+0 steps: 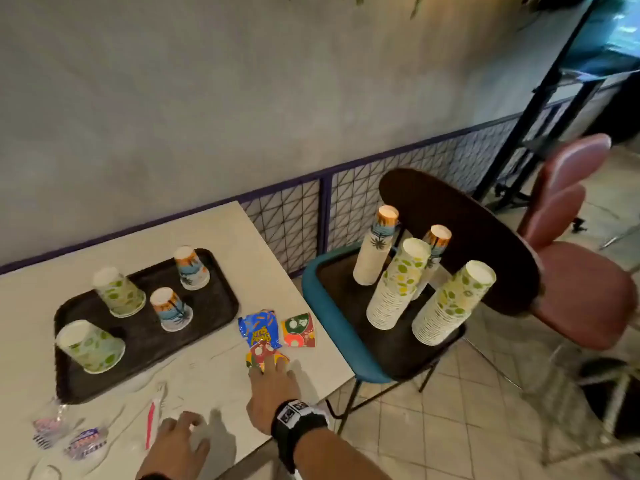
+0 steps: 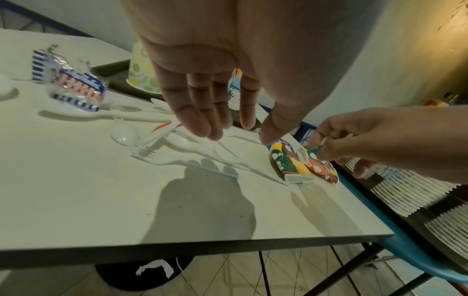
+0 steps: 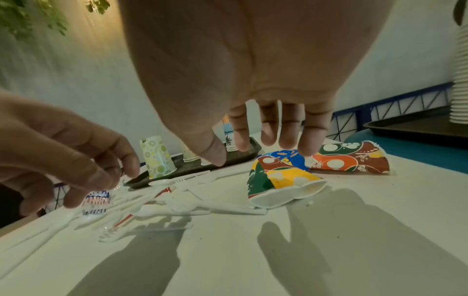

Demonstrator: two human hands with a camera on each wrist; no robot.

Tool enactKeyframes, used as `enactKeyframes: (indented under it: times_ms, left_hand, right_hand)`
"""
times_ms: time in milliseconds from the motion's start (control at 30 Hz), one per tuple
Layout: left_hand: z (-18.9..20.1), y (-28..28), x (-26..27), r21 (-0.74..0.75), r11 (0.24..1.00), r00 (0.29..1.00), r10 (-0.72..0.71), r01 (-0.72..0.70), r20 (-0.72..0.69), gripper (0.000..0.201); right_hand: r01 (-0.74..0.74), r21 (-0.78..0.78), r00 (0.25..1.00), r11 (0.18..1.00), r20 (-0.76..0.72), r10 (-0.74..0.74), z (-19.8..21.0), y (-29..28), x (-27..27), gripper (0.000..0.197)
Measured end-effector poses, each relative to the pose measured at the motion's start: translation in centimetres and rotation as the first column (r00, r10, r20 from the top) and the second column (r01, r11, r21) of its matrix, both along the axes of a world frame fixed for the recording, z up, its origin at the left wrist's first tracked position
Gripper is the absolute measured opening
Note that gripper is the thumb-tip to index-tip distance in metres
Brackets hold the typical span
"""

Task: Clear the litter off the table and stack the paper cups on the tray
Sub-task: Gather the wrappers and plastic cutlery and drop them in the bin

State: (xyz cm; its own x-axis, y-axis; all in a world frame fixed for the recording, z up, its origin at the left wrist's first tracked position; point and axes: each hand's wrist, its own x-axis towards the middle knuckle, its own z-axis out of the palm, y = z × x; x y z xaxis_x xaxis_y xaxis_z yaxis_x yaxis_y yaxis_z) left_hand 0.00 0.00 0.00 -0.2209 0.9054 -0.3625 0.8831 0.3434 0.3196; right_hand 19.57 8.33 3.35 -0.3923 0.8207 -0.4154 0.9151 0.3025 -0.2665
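A dark tray (image 1: 207, 306) on the white table holds several upside-down paper cups, two with a green print (image 1: 119, 292) and two with a beach print (image 1: 171, 308). To its right lie a blue snack packet (image 1: 259, 327) and two crushed colourful cups (image 1: 298, 330) (image 3: 278, 180). My right hand (image 1: 270, 368) (image 3: 266, 144) reaches over the nearer crushed cup (image 1: 263, 351), fingers extended, gripping nothing. White plastic cutlery (image 2: 177, 158) and clear wrappers (image 2: 76, 88) are scattered at the front. Just above the cutlery hovers my left hand (image 1: 183, 427) (image 2: 222, 130), relaxed and holding nothing.
Right of the table a teal chair (image 1: 322, 306) carries another tray with tall stacks of paper cups (image 1: 391, 296). A red chair (image 1: 581, 292) stands beyond it. A wire fence (image 1: 294, 220) runs along the wall. The table's front edge (image 2: 177, 248) is close to my hands.
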Motion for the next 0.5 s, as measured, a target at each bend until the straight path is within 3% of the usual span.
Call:
enactKeyframes:
  times_ms: [67, 167, 400, 500]
  left_hand:
    - [-0.5, 1.7, 0.5, -0.094, 0.995, 0.998, -0.038, 0.032, -0.055, 0.038]
    - [-0.2, 3.8, 1.6, -0.187, 0.982, 1.0, 0.025, -0.027, -0.014, 0.042]
    - [-1.2, 7.4, 3.9, -0.173, 0.985, 0.999, -0.008, 0.014, 0.034, 0.041]
    - [-1.6, 8.5, 4.4, -0.164, 0.986, 0.994, 0.058, -0.042, 0.089, 0.049]
  right_hand:
    - [0.013, 0.029, 1.0, 0.999, -0.002, -0.013, -0.8, 1.2, -0.3, 0.073]
    - [0.02, 0.063, 1.0, 0.998, 0.005, -0.02, -2.3, 3.2, -0.3, 0.068]
    - [-0.085, 0.066, 0.996, 0.994, 0.003, 0.085, -5.6, 6.1, 0.6, 0.057]
    - [-0.096, 0.057, 0.994, 0.994, -0.054, 0.099, -6.2, 6.9, 0.6, 0.056]
